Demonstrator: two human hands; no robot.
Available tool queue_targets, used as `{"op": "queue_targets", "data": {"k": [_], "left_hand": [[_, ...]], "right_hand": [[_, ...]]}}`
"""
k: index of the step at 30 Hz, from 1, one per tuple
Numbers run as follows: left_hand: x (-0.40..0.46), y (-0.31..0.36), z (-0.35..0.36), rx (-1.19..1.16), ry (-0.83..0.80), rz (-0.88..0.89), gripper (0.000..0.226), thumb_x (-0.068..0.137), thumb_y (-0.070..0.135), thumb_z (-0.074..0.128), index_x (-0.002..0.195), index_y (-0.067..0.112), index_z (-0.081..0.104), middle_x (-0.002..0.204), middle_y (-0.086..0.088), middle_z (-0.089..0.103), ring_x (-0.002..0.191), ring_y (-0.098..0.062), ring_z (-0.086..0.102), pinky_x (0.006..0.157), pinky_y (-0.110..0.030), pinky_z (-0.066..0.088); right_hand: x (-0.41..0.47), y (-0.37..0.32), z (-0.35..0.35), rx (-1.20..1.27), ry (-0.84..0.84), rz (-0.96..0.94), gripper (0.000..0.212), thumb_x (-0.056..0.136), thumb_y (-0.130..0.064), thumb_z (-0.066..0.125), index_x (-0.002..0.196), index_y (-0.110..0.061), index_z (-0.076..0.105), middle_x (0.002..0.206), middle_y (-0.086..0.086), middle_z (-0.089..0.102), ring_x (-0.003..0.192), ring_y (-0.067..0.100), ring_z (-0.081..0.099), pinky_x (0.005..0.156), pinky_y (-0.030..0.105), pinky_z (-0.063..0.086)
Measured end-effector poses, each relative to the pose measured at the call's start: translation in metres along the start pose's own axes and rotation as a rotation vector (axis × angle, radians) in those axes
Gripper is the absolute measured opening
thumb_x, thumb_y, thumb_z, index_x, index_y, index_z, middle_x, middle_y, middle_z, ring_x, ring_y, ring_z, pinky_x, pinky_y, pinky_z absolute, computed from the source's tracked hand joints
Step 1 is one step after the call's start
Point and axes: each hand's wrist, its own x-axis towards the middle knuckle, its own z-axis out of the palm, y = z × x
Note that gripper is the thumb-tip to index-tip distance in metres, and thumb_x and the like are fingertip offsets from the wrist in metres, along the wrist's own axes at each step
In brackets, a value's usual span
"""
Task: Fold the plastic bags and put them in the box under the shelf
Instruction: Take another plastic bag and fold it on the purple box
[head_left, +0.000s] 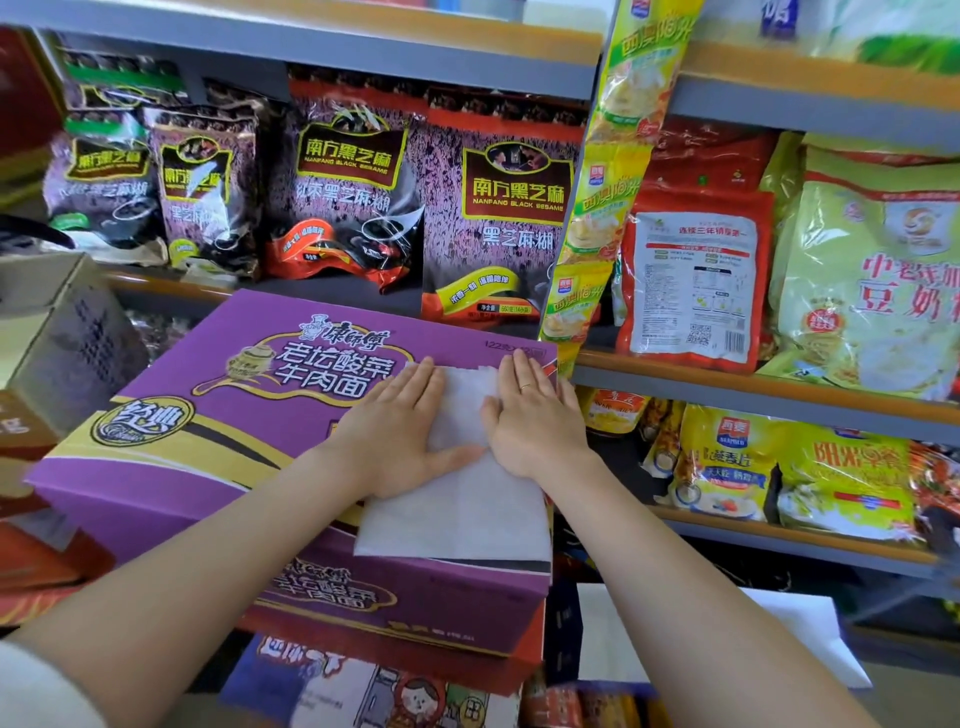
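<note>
Plastic bag (457, 506) first: the white, translucent sheet lies flat on top of the purple instant-noodle carton (208, 395), at its right end, with the near edge reaching the carton's front rim and a little beyond. You have both palms on its far half. Your left hand (400, 431) lies flat with fingers straight and together, thumb stretched toward the middle; your right hand (535, 415), ring on one finger, lies the same way just beside it, the two thumbs nearly meeting over the sheet. Neither hand grips anything; both simply press down.

Watch the near edge. Nothing is holding it down, so, as I judge it, a sideways smoothing stroke could drag the thin film off the right-hand corner of the carton, which sits close to your right palm. Trapped air is the other likely trouble: if you fold before it is pressed out, the crease will probably spring open. The slick printed cardboard offers little friction, so uneven pressure between your hands may skew the fold.

Both forearms reach forward and converge from the lower corners, wrists low and level with the carton top. The shelves of sesame-paste packets (493, 218) stand behind, well apart from your fingers. The box under the shelf cannot be told from here.
</note>
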Motion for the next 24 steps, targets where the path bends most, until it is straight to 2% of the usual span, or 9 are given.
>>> {"op": "queue_targets", "data": {"k": [4, 6, 8, 10, 14, 18, 20, 22, 24], "left_hand": [[-0.007, -0.008, -0.002, 0.037, -0.032, 0.010, 0.144, 0.031, 0.096, -0.016, 0.146, 0.010, -0.007, 0.156, -0.006, -0.010, 0.143, -0.015, -0.011, 0.117, -0.031, -0.002], [-0.010, -0.007, -0.004, 0.023, -0.054, 0.000, 0.149, 0.026, 0.098, -0.011, 0.146, 0.010, -0.008, 0.155, -0.006, -0.012, 0.142, -0.014, -0.012, 0.116, -0.030, -0.005], [-0.010, -0.006, -0.006, 0.022, -0.071, -0.001, 0.154, 0.021, 0.099, -0.009, 0.146, 0.009, -0.009, 0.155, -0.006, -0.014, 0.142, -0.015, -0.014, 0.115, -0.029, -0.006], [-0.010, -0.007, -0.005, 0.025, -0.084, 0.002, 0.158, 0.017, 0.099, -0.008, 0.146, 0.008, -0.009, 0.155, -0.008, -0.016, 0.142, -0.017, -0.015, 0.116, -0.030, -0.006], [-0.010, -0.006, -0.005, 0.039, -0.068, 0.012, 0.157, 0.017, 0.100, -0.009, 0.146, 0.010, -0.010, 0.154, -0.008, -0.017, 0.142, -0.018, -0.015, 0.116, -0.032, -0.005], [-0.012, -0.007, -0.009, 0.009, -0.010, -0.010, 0.150, 0.026, 0.100, -0.005, 0.147, 0.012, -0.002, 0.156, -0.008, -0.008, 0.144, -0.020, -0.005, 0.116, -0.033, 0.001], [-0.018, -0.005, -0.015, -0.015, 0.188, 0.096, 0.128, 0.054, 0.095, 0.004, 0.144, 0.006, 0.023, 0.152, -0.014, 0.021, 0.138, -0.029, 0.025, 0.113, -0.040, 0.023], [-0.033, -0.001, -0.016, -0.094, 0.425, 0.257, 0.085, 0.085, 0.072, 0.020, 0.122, 0.003, 0.055, 0.126, -0.016, 0.056, 0.112, -0.032, 0.056, 0.094, -0.040, 0.046], [-0.053, 0.006, -0.013, -0.161, 0.505, 0.380, 0.057, 0.094, 0.054, 0.032, 0.101, 0.008, 0.065, 0.102, -0.009, 0.063, 0.092, -0.025, 0.061, 0.079, -0.035, 0.047]], "right_hand": [[-0.006, -0.002, -0.006, -0.024, 0.054, 0.002, 0.061, 0.099, -0.038, 0.015, 0.150, -0.011, -0.004, 0.159, 0.007, -0.008, 0.146, 0.019, -0.007, 0.119, 0.044, -0.004], [-0.018, -0.010, -0.013, -0.057, 0.142, -0.106, 0.060, 0.100, -0.037, 0.020, 0.149, -0.009, -0.003, 0.158, 0.008, -0.008, 0.146, 0.019, -0.006, 0.117, 0.039, -0.006], [-0.034, -0.019, -0.019, -0.058, 0.184, -0.208, 0.060, 0.100, -0.035, 0.024, 0.149, -0.008, 0.002, 0.159, 0.009, 0.001, 0.147, 0.020, 0.001, 0.118, 0.036, 0.000], [-0.049, -0.018, -0.019, -0.022, 0.115, -0.252, 0.063, 0.100, -0.039, 0.026, 0.149, -0.007, 0.005, 0.158, 0.010, 0.007, 0.146, 0.020, 0.005, 0.117, 0.034, 0.006], [-0.065, 0.010, -0.009, 0.006, -0.093, -0.229, 0.068, 0.098, -0.050, 0.020, 0.150, -0.015, -0.005, 0.158, 0.000, -0.013, 0.144, 0.009, -0.014, 0.118, 0.034, -0.006], [-0.067, 0.023, -0.008, 0.035, -0.059, -0.199, 0.069, 0.096, -0.053, 0.014, 0.150, -0.015, -0.004, 0.157, -0.001, -0.018, 0.144, 0.010, -0.015, 0.119, 0.035, -0.004], [-0.072, 0.021, -0.012, 0.091, 0.097, -0.244, 0.075, 0.089, -0.057, 0.009, 0.149, -0.013, 0.012, 0.159, 0.001, -0.003, 0.146, 0.015, -0.001, 0.119, 0.035, 0.006], [-0.082, 0.019, -0.019, 0.184, 0.192, -0.364, 0.075, 0.087, -0.060, 0.015, 0.141, -0.014, 0.037, 0.154, 0.004, 0.025, 0.141, 0.020, 0.025, 0.112, 0.034, 0.021], [-0.091, 0.018, -0.022, 0.195, 0.142, -0.499, 0.074, 0.088, -0.065, 0.019, 0.128, -0.014, 0.053, 0.140, 0.004, 0.046, 0.126, 0.022, 0.045, 0.103, 0.034, 0.034]]}}
